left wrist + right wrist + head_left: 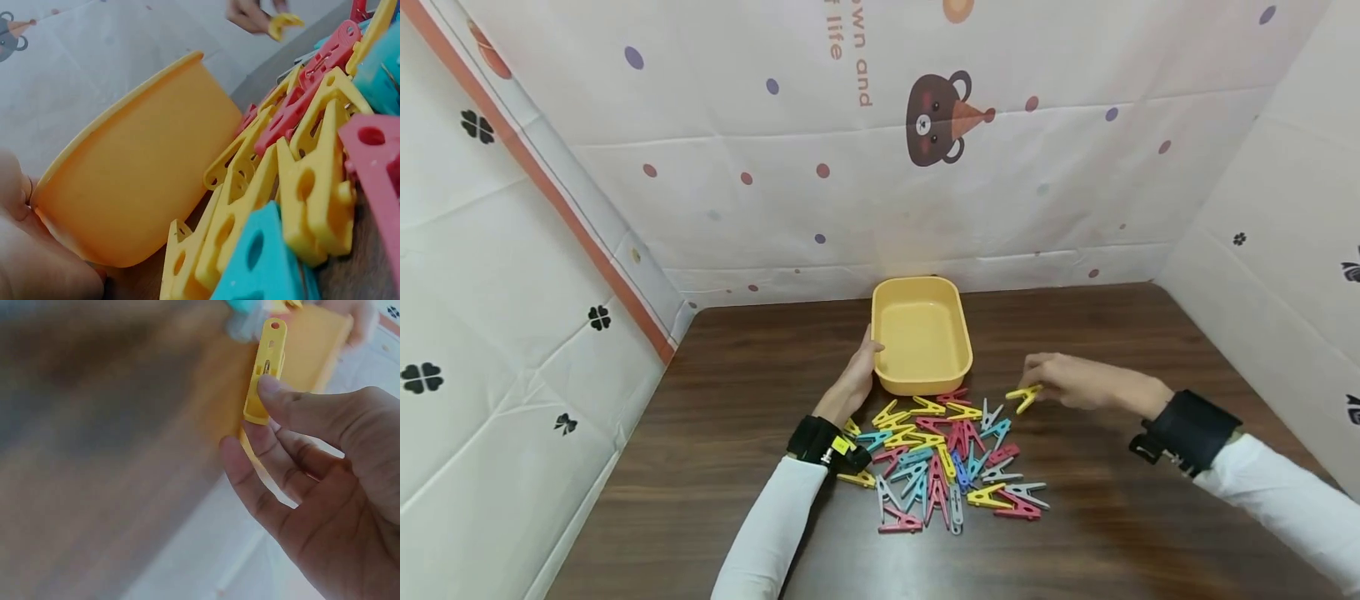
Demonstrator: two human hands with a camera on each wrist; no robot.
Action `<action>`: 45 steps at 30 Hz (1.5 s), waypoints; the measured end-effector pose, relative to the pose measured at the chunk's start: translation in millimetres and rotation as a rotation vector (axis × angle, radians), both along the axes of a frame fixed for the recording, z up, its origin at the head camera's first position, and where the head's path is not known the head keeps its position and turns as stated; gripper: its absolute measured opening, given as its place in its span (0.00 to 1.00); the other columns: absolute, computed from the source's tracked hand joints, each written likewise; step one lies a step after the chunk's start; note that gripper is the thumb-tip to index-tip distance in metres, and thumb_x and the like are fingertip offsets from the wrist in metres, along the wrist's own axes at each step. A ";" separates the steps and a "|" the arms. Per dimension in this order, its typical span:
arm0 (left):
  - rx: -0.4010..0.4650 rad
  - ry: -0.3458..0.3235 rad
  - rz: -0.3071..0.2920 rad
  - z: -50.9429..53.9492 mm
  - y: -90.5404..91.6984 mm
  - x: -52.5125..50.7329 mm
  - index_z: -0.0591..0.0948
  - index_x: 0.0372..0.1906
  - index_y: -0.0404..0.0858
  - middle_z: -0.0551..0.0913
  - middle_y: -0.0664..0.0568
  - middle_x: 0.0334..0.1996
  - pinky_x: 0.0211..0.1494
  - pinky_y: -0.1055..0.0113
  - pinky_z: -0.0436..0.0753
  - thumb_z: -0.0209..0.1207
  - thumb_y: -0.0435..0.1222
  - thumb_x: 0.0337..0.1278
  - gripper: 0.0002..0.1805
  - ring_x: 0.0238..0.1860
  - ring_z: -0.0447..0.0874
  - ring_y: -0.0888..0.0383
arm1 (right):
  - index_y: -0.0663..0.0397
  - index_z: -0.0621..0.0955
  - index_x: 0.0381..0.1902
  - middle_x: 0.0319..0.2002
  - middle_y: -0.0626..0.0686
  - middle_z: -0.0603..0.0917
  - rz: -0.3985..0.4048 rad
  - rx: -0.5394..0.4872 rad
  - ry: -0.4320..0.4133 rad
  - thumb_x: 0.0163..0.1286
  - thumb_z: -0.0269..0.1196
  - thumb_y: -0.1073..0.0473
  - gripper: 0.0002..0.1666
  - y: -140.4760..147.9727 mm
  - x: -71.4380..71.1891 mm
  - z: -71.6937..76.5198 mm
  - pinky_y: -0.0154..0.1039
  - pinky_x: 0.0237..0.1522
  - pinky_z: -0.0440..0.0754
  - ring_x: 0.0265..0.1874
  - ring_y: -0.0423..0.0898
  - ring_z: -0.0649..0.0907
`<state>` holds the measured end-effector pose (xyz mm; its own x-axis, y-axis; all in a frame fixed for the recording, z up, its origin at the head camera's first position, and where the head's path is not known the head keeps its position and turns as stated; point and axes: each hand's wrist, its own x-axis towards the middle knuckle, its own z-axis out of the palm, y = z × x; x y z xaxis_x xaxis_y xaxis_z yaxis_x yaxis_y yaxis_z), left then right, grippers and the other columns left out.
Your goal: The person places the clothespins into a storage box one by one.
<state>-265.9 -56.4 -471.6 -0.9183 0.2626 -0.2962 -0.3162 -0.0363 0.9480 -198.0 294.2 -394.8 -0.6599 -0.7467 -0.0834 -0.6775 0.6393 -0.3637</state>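
Observation:
A yellow plastic basin [922,333] stands on the table, and nothing lies in it. My left hand [856,371] grips its left wall, with the thumb over the rim; in the left wrist view, part of that hand [40,250] shows at the basin's outer side. To the right of the basin, my right hand [1060,379] pinches a yellow clothespin [1025,395] between thumb and fingers. Seen from the right wrist, that clothespin [267,372] sits under the thumb. A loose heap of clothespins [936,475] in yellow, red, blue and grey lies in front of the basin.
A dark wooden table [700,467] carries everything. Behind it hangs a white patterned sheet [737,208] with a bear print, and similar sheeting closes off both sides. The left forearm passes along the heap's left edge.

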 end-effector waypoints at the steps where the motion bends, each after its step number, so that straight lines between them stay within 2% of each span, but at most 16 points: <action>1: -0.001 0.001 -0.003 -0.3 1.3 -0.1 0.33 0.83 0.53 0.28 0.59 0.84 0.83 0.46 0.34 0.39 0.38 0.76 0.41 0.83 0.19 0.56 | 0.55 0.88 0.45 0.40 0.47 0.82 -0.005 0.009 0.014 0.68 0.65 0.71 0.12 1.3 -3.4 7.9 0.36 0.40 0.84 0.38 0.40 0.82; 5: 0.007 0.003 -0.009 -0.5 0.4 -1.1 0.35 0.83 0.55 0.29 0.59 0.84 0.83 0.46 0.34 0.39 0.38 0.76 0.40 0.83 0.20 0.55 | 0.57 0.87 0.45 0.40 0.49 0.83 -0.029 0.015 0.113 0.65 0.65 0.73 0.13 -4.7 -26.1 46.0 0.41 0.44 0.86 0.40 0.45 0.83; 10: 0.013 0.006 -0.014 1.2 -6.8 -1.6 0.38 0.83 0.58 0.30 0.59 0.84 0.84 0.46 0.36 0.40 0.37 0.76 0.40 0.84 0.21 0.55 | 0.64 0.86 0.45 0.38 0.57 0.84 -0.049 -0.010 0.255 0.67 0.64 0.74 0.10 -33.9 -72.5 101.7 0.49 0.41 0.85 0.38 0.52 0.84; 12: 0.016 0.007 -0.021 0.6 -6.7 -1.7 0.38 0.83 0.60 0.31 0.59 0.84 0.84 0.46 0.36 0.41 0.37 0.76 0.40 0.84 0.22 0.55 | 0.66 0.86 0.44 0.37 0.59 0.83 -0.052 -0.004 0.273 0.68 0.63 0.73 0.09 -45.7 -89.0 121.3 0.51 0.42 0.84 0.37 0.53 0.83; 15: 0.020 0.009 -0.029 -1.3 -2.8 -0.9 0.39 0.83 0.60 0.32 0.59 0.84 0.84 0.46 0.38 0.41 0.37 0.76 0.40 0.84 0.23 0.55 | 0.68 0.86 0.45 0.38 0.61 0.83 -0.064 0.023 0.247 0.69 0.62 0.73 0.09 -59.9 -106.9 145.4 0.54 0.46 0.82 0.39 0.55 0.82; 17: 0.017 0.009 -0.027 -1.2 -1.9 -1.6 0.39 0.83 0.59 0.32 0.59 0.85 0.84 0.46 0.38 0.41 0.37 0.76 0.40 0.84 0.24 0.55 | 0.71 0.85 0.46 0.39 0.63 0.83 -0.065 0.050 0.234 0.69 0.61 0.73 0.10 -70.0 -118.5 159.2 0.54 0.49 0.81 0.40 0.56 0.81; 20: 0.012 0.011 -0.024 -1.5 -0.8 -2.7 0.39 0.83 0.58 0.32 0.58 0.84 0.84 0.46 0.37 0.41 0.37 0.76 0.40 0.84 0.23 0.54 | 0.73 0.84 0.46 0.38 0.64 0.84 -0.077 0.078 0.217 0.68 0.61 0.73 0.11 -84.2 -133.7 175.5 0.48 0.45 0.80 0.38 0.55 0.80; 23: 0.012 0.011 -0.020 -2.5 -0.7 -3.7 0.38 0.83 0.57 0.31 0.58 0.84 0.84 0.46 0.36 0.42 0.38 0.76 0.40 0.84 0.22 0.54 | 0.73 0.85 0.47 0.38 0.64 0.85 -0.137 0.103 0.214 0.68 0.62 0.70 0.13 -97.6 -147.4 185.2 0.42 0.41 0.76 0.36 0.54 0.79; 25: 0.012 0.003 -0.015 -3.5 -1.1 -3.9 0.37 0.83 0.58 0.30 0.58 0.84 0.84 0.46 0.36 0.42 0.39 0.76 0.40 0.84 0.22 0.55 | 0.73 0.85 0.48 0.39 0.65 0.86 -0.196 0.115 0.210 0.68 0.62 0.67 0.15 -105.8 -155.6 187.6 0.41 0.40 0.76 0.36 0.54 0.79; 28: 0.001 -0.019 -0.005 -4.0 -1.7 -2.9 0.35 0.83 0.60 0.27 0.57 0.84 0.83 0.44 0.36 0.44 0.42 0.75 0.43 0.83 0.20 0.53 | 0.70 0.86 0.48 0.41 0.64 0.87 -0.322 0.134 0.211 0.68 0.63 0.63 0.17 -114.0 -167.4 181.9 0.41 0.41 0.76 0.37 0.54 0.79; 31: -0.014 -0.046 -0.005 -4.7 -1.3 -0.2 0.30 0.82 0.61 0.23 0.56 0.83 0.83 0.43 0.35 0.46 0.45 0.74 0.46 0.83 0.18 0.52 | 0.71 0.86 0.45 0.36 0.62 0.86 -0.468 0.081 0.171 0.66 0.64 0.61 0.17 -116.8 -176.2 165.3 0.40 0.37 0.79 0.33 0.52 0.80; 35: -0.005 -0.053 -0.014 -6.6 -1.2 3.5 0.29 0.82 0.60 0.21 0.54 0.83 0.83 0.42 0.35 0.46 0.46 0.75 0.46 0.83 0.17 0.50 | 0.73 0.85 0.39 0.26 0.54 0.82 -0.598 -0.058 0.049 0.62 0.65 0.63 0.14 -120.6 -184.7 123.7 0.36 0.32 0.83 0.25 0.46 0.80; 39: 0.001 -0.043 -0.018 -6.7 -3.5 4.5 0.29 0.82 0.59 0.21 0.53 0.83 0.83 0.42 0.34 0.44 0.47 0.76 0.44 0.82 0.16 0.50 | 0.69 0.84 0.30 0.21 0.51 0.80 -0.623 -0.148 -0.107 0.60 0.65 0.66 0.08 -133.2 -189.7 72.0 0.36 0.30 0.85 0.20 0.44 0.81; 41: 0.004 -0.036 -0.020 -6.3 -4.0 4.5 0.28 0.82 0.59 0.20 0.53 0.82 0.82 0.41 0.33 0.43 0.47 0.77 0.44 0.82 0.15 0.50 | 0.67 0.83 0.27 0.20 0.50 0.79 -0.644 -0.161 -0.151 0.59 0.66 0.67 0.05 -141.4 -189.4 49.3 0.35 0.28 0.85 0.18 0.43 0.80; 43: 0.012 -0.032 -0.018 -5.9 -3.1 4.6 0.26 0.81 0.59 0.20 0.52 0.82 0.83 0.42 0.34 0.43 0.47 0.77 0.45 0.82 0.16 0.50 | 0.68 0.81 0.27 0.19 0.51 0.77 -0.678 -0.165 -0.172 0.58 0.67 0.69 0.05 -150.2 -187.4 30.3 0.33 0.23 0.82 0.15 0.43 0.79; 45: 0.021 -0.029 -0.015 -5.9 -1.3 4.9 0.25 0.81 0.58 0.22 0.52 0.83 0.83 0.42 0.34 0.43 0.47 0.78 0.45 0.83 0.17 0.49 | 0.72 0.80 0.39 0.20 0.52 0.75 -0.713 -0.174 -0.161 0.56 0.68 0.72 0.12 -157.3 -182.0 17.9 0.32 0.19 0.78 0.14 0.43 0.76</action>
<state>-261.0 -57.6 -477.4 -0.9052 0.2826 -0.3174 -0.3445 -0.0509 0.9374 -380.0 136.9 -376.9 -0.9781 -0.1544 -0.1396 -0.0508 0.8276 -0.5590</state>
